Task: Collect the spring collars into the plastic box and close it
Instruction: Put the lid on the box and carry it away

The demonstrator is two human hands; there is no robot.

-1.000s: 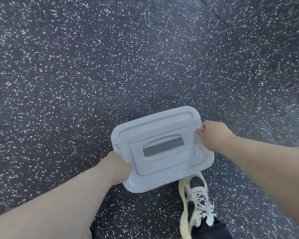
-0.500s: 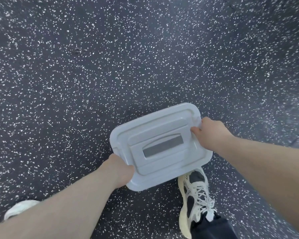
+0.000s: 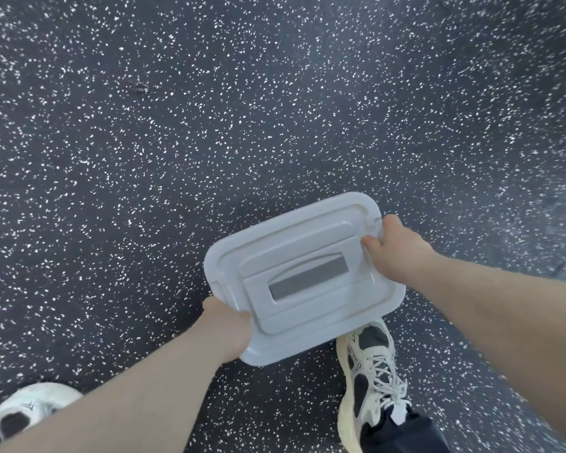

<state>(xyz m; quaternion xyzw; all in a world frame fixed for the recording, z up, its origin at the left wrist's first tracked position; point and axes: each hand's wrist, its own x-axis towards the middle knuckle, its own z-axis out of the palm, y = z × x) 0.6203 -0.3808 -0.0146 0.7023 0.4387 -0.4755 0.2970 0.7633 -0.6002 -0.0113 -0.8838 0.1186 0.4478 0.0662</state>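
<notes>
- Head view: a white plastic box [image 3: 304, 279], lid on, is held above the speckled dark floor [image 3: 209, 125], low and right of centre in the frame
- A grey rectangular panel [image 3: 308, 278] is seen in the raised middle of the lid
- The left hand [image 3: 226, 322] is closed on the near-left edge of the box; its fingers are hidden under the rim, so their spread cannot be told
- The right hand [image 3: 396, 248] is clamped on the far-right edge, the thumb laid on the lid and the fingers curled together over the rim
- A cream laced shoe [image 3: 370, 377] is planted on the floor just below the box's near corner; a white shoe [image 3: 30, 410] is seen at the lower left, well apart from the box
- The spring collars cannot be seen
</notes>
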